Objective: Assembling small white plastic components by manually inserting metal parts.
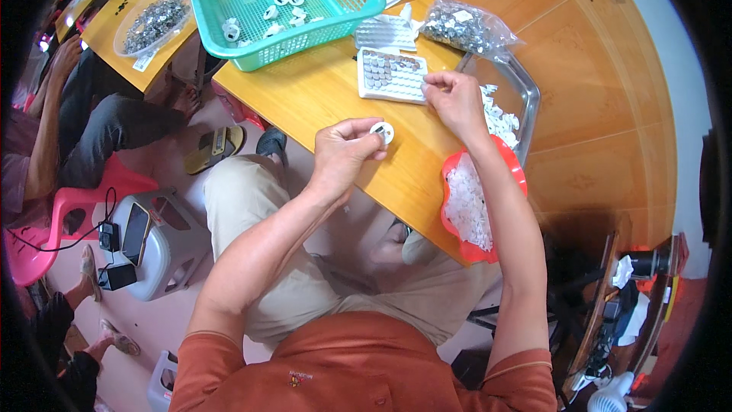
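Between the thumb and fingers of my left hand (341,152) is a small round white plastic part (383,133) with a dark spot in it, held over the table's near edge. My right hand (457,103) is closed in a pinch at the right edge of a white compartment tray (370,93). Whatever its fingertips hold, if anything, is too small to make out. Rows of small brownish-grey pieces fill much of that tray. A red scalloped bowl (448,221) with small whitish translucent pieces sits under my right forearm.
A green plastic basket (263,57) with several white round parts stands at the far left of the wooden table (305,95). Behind the tray lie a bag of small metal pieces (461,24) and more white trays (385,33). A metal tray (528,99) holds white parts. Another person sits at left.
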Demonstrator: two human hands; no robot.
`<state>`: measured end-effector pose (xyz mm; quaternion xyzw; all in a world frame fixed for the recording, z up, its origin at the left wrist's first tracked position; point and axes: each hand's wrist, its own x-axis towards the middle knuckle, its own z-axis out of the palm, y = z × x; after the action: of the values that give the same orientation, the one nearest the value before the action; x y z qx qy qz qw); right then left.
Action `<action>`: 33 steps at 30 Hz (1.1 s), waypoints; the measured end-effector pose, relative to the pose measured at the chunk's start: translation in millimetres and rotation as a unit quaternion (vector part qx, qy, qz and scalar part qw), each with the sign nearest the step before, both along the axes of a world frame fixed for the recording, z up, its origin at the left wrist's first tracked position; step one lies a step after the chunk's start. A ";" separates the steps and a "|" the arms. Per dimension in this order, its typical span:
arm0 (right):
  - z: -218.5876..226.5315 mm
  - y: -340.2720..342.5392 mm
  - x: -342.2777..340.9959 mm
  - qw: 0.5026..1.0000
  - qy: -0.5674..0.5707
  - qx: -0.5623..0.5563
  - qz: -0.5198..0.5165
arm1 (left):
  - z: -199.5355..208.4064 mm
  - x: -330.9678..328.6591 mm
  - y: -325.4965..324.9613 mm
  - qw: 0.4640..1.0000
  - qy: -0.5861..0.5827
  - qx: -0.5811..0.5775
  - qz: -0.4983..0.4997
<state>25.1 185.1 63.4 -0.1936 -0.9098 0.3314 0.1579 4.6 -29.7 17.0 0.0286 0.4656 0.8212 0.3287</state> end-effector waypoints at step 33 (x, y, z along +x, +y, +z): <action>-2.2 6.4 0.3 0.994 0.009 0.086 0.063 | 1.5 -9.3 8.2 0.999 0.037 -0.034 -0.002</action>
<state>25.4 191.4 61.2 -0.1185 -0.9439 0.2630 0.1608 -4.7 -21.5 18.5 0.0483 0.5053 0.8024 0.3139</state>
